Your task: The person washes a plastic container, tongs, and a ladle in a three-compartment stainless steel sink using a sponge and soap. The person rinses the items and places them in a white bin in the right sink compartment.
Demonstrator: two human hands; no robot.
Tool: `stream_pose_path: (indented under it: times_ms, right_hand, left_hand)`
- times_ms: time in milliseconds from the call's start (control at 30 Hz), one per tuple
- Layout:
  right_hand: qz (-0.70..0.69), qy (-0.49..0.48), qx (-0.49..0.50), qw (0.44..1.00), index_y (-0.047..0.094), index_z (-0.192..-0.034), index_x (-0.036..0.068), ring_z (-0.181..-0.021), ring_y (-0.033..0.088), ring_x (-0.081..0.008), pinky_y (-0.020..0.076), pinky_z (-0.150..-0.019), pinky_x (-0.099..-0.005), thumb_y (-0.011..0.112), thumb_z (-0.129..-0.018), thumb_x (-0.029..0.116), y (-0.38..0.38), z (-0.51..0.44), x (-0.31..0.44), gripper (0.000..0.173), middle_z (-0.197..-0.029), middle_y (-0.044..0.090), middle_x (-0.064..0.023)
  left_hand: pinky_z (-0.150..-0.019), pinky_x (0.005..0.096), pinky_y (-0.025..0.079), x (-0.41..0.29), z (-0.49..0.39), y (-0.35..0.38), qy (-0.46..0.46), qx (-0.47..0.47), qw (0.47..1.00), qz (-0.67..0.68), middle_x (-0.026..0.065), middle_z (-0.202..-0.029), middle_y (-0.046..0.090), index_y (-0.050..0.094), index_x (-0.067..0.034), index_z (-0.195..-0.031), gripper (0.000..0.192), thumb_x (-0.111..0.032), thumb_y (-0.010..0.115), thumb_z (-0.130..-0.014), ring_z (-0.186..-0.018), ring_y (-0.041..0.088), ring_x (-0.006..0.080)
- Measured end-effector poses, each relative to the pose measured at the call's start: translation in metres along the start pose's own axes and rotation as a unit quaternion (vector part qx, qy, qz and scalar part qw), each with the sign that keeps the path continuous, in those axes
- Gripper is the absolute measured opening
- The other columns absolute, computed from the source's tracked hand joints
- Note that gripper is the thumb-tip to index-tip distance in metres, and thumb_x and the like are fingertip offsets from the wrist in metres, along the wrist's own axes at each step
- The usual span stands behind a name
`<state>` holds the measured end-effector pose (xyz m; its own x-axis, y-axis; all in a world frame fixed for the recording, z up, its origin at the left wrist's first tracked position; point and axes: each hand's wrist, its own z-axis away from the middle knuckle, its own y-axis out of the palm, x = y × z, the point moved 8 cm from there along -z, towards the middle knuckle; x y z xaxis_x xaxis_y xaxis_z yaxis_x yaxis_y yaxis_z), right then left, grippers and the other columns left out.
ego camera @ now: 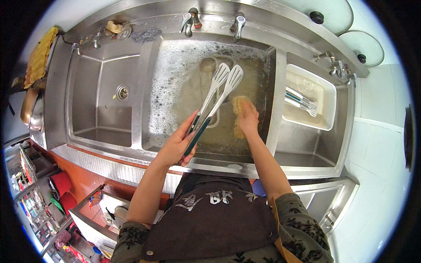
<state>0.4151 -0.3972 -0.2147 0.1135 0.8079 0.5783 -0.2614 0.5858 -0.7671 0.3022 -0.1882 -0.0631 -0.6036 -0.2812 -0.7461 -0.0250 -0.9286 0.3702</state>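
Observation:
My left hand (178, 144) grips the dark green handles of metal tongs (215, 98) with slotted heads, held above the middle sink basin (274, 98). That basin holds cloudy water with white suds along its left and back. To the right of the tongs, my right hand (249, 119) holds a yellowish scrubbing cloth or sponge (241, 102) at the water; part of the cloth is submerged. Beneath the surface, behind the tongs, lies a round metal utensil (208, 65), only dimly visible. More utensils with slotted heads (307, 107) rest in a white tub (333, 113) in the right basin.
Two faucets (187, 24) (240, 24) rise behind the middle basin. The left basin (113, 121) has a drain (122, 92). A grey scouring pad (145, 34) sits on the back ledge. Metal bowls (33, 110) and a yellow cloth (41, 57) are at far left; glass lids (361, 49) stand back right.

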Motion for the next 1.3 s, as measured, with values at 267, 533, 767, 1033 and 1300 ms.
stream_pose_path:
  times_ms: [267, 533, 767, 1033, 1300]
  right_hand:
    - [-0.657, 0.049, 0.18, 0.73, 0.058, -0.11, 0.002, -0.089, 0.06, -0.0138, 0.0465, -0.076, -0.0269, 0.062, -0.089, 0.015, 0.011, 0.034, 0.11, 0.025, -0.099, 0.065, -0.0069]
    - [-0.611, 0.052, 0.138, 0.778, 0.061, -0.09, 0.005, -0.058, 0.048, -0.0059, 0.0372, -0.054, -0.0195, 0.063, -0.089, 0.018, -0.011, 0.031, 0.125, 0.013, -0.069, 0.057, 0.0019]
    - [-0.583, 0.088, 0.076, 0.804, 0.061, -0.084, 0.004, -0.056, 0.048, -0.0059, 0.0373, -0.052, -0.0195, 0.059, -0.092, 0.023, -0.016, 0.029, 0.122, 0.02, -0.067, 0.056, 0.0009]
    - [-0.612, 0.092, 0.025, 0.785, 0.06, -0.088, -0.001, -0.051, 0.049, -0.0081, 0.0376, -0.045, -0.022, 0.056, -0.093, 0.022, -0.02, 0.017, 0.12, 0.024, -0.067, 0.059, -0.0044]
    - [-0.623, 0.082, 0.06, 0.776, 0.061, -0.092, -0.004, -0.054, 0.056, -0.0113, 0.0467, -0.05, -0.0242, 0.056, -0.093, 0.023, -0.019, 0.014, 0.121, 0.027, -0.07, 0.062, -0.0084]
  left_hand:
    - [-0.03, 0.023, 0.034, 0.01, -0.005, 0.015, -0.011, 0.023, 0.999, 0.032, 0.0015, -0.051, 0.042, 0.014, -0.023, -0.148, 0.054, -0.014, 0.037, -0.1, -0.035, 0.04, 0.0088]
    - [-0.032, 0.0236, 0.036, 0.005, -0.004, 0.016, -0.011, 0.023, 1.0, -0.002, 0.0007, -0.051, 0.041, 0.013, -0.024, -0.148, 0.054, -0.011, 0.034, -0.1, -0.036, 0.04, 0.0086]
    - [-0.032, 0.0241, 0.037, 0.006, -0.005, 0.02, -0.015, 0.024, 0.999, -0.016, 0.0005, -0.052, 0.041, 0.013, -0.025, -0.148, 0.054, -0.01, 0.034, -0.1, -0.037, 0.04, 0.0082]
    - [-0.032, 0.0244, 0.038, 0.006, -0.007, 0.019, 0.007, 0.002, 0.998, -0.065, 0.0008, -0.054, 0.043, 0.016, -0.026, -0.148, 0.055, -0.01, 0.036, -0.099, -0.038, 0.042, 0.0084]
    - [-0.034, 0.0251, 0.039, 0.004, -0.007, 0.014, -0.008, -0.006, 0.996, -0.094, 0.0014, -0.054, 0.044, 0.017, -0.028, -0.147, 0.055, -0.01, 0.035, -0.098, -0.039, 0.043, 0.0088]
